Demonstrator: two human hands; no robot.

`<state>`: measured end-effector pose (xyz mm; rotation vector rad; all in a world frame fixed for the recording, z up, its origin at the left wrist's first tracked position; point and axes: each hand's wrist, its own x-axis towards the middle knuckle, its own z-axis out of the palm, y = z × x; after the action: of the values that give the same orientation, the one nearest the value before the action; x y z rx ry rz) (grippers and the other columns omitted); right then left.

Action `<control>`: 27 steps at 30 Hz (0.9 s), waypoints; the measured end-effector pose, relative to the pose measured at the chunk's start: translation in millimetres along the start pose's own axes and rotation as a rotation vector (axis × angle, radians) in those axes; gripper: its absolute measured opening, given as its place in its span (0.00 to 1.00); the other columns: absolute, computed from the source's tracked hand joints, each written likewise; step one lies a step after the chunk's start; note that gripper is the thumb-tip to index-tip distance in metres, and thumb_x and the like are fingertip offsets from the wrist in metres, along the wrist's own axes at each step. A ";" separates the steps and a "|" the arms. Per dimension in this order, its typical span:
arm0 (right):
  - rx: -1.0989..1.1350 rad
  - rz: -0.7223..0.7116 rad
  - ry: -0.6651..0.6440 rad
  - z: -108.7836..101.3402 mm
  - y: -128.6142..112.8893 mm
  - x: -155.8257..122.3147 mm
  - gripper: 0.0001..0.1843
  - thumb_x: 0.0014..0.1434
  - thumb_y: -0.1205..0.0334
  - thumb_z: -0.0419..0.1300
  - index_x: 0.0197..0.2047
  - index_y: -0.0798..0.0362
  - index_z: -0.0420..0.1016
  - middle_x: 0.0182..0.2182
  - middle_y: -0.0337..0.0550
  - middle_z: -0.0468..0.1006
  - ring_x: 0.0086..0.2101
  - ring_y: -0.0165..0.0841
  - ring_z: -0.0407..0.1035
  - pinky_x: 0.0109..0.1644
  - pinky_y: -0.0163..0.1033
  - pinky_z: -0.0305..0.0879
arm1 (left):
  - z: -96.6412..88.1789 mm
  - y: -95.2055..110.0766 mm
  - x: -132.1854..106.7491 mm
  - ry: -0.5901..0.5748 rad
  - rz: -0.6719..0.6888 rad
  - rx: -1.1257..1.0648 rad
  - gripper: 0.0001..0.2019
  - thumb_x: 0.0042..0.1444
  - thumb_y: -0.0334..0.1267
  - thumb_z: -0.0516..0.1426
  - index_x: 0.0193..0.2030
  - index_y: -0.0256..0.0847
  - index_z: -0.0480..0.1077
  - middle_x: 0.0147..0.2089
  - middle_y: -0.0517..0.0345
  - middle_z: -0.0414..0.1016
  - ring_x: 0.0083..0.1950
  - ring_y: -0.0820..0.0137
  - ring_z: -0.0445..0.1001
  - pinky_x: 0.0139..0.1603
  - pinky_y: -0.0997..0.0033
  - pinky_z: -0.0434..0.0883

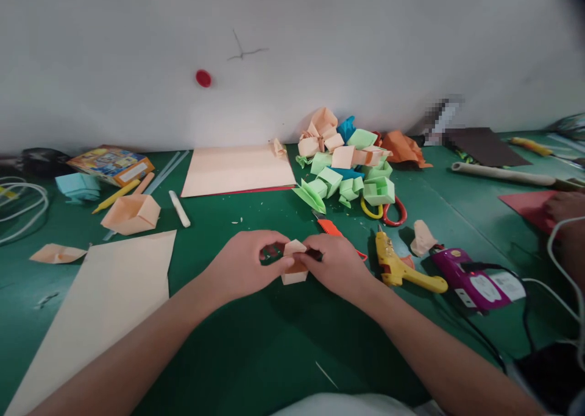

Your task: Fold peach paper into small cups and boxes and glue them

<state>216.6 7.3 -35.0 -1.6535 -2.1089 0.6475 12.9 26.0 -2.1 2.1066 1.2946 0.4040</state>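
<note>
Between my two hands, over the middle of the green table, is a small peach paper box [295, 277] with a pointed flap standing up at its far side. My left hand [249, 264] pinches the box's left side between thumb and fingers. From the right, my right hand [338, 262] grips the other side, its thumb and fingertips at the inner edge. Part of the box is hidden behind my fingers. Just beyond my right hand lies an orange cutter knife [329, 227], partly covered by the hand.
A yellow glue gun [395, 267], a purple power strip [479, 279] with cords and red-and-yellow scissors [393, 212] lie right. Folded green paper pieces [329, 181] are heaped behind. Left are a paper sheet [123, 288] and a larger peach box [132, 215]. Another person's hand [567, 212] is far right.
</note>
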 end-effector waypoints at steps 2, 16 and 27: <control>0.010 -0.020 0.013 1.1 -1.4 -1.0 0.16 0.62 0.61 0.62 0.24 0.52 0.64 0.23 0.36 0.70 0.26 0.30 0.61 0.29 0.35 0.48 | 4.7 1.8 -0.4 -0.056 -0.054 0.167 0.15 0.61 0.49 0.56 0.29 0.43 0.73 0.29 0.60 0.77 0.29 0.68 0.72 0.26 0.70 0.60; 0.247 -0.321 0.080 13.3 -5.5 -12.8 0.12 0.54 0.77 0.59 0.36 0.51 0.76 0.33 0.40 0.79 0.32 0.31 0.70 0.35 0.35 0.63 | 13.6 3.0 -0.5 -0.135 -0.072 0.356 0.10 0.57 0.36 0.57 0.26 0.42 0.75 0.32 0.56 0.75 0.34 0.65 0.74 0.30 0.67 0.58; 0.252 -0.135 0.074 8.2 1.7 -8.7 0.11 0.49 0.78 0.60 0.29 0.51 0.69 0.24 0.33 0.74 0.25 0.27 0.66 0.28 0.32 0.57 | 7.2 -10.0 0.1 -0.007 0.144 0.068 0.07 0.55 0.33 0.58 0.37 0.46 0.77 0.38 0.65 0.82 0.36 0.71 0.78 0.36 0.75 0.69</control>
<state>215.4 -1.8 -42.9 -1.3665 -1.9747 0.7618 10.0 26.8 -14.0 2.2644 1.1709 0.4185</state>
